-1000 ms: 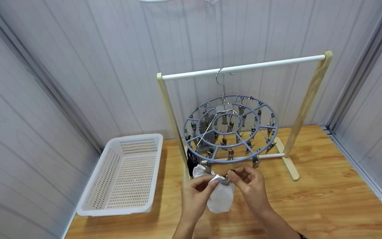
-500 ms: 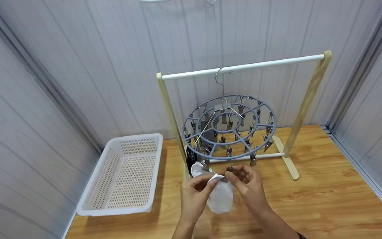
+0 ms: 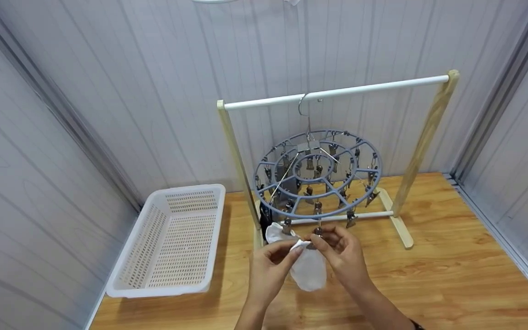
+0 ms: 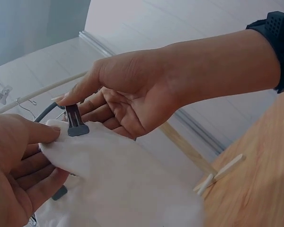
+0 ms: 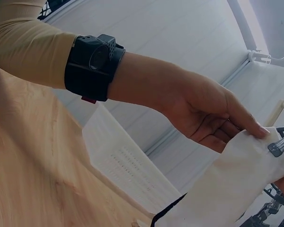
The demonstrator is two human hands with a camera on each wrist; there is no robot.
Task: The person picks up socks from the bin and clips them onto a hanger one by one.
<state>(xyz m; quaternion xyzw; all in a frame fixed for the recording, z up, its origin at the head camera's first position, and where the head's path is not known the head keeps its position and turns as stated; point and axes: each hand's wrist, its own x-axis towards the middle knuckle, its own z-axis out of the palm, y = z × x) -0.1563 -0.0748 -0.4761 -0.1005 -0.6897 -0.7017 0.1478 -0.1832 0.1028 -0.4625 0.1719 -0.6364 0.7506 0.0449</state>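
A white sock [image 3: 309,270] hangs in front of the person, its top edge held up at a grey clip [image 4: 75,122] on the near rim of the round grey clip hanger [image 3: 318,172]. The left hand [image 3: 269,270] pinches the sock's top edge between thumb and fingers, right beside the clip. The right hand [image 3: 343,256] pinches the clip itself between thumb and forefinger, the other fingers loosely curled below; in the left wrist view the clip's lower end lies against the cloth. Whether the clip already bites the sock cannot be told. Just left of it, another white sock [image 3: 274,233] hangs from the next clip, and a dark piece [image 3: 264,219] hangs further left on the rim. The hanger hangs by its hook from the white bar of a wooden rack [image 3: 425,137], which stands on the wooden floor [image 3: 452,275]. A white plastic basket [image 3: 172,238] sits on the floor, well apart to the left, near the grey wall [image 3: 131,91].
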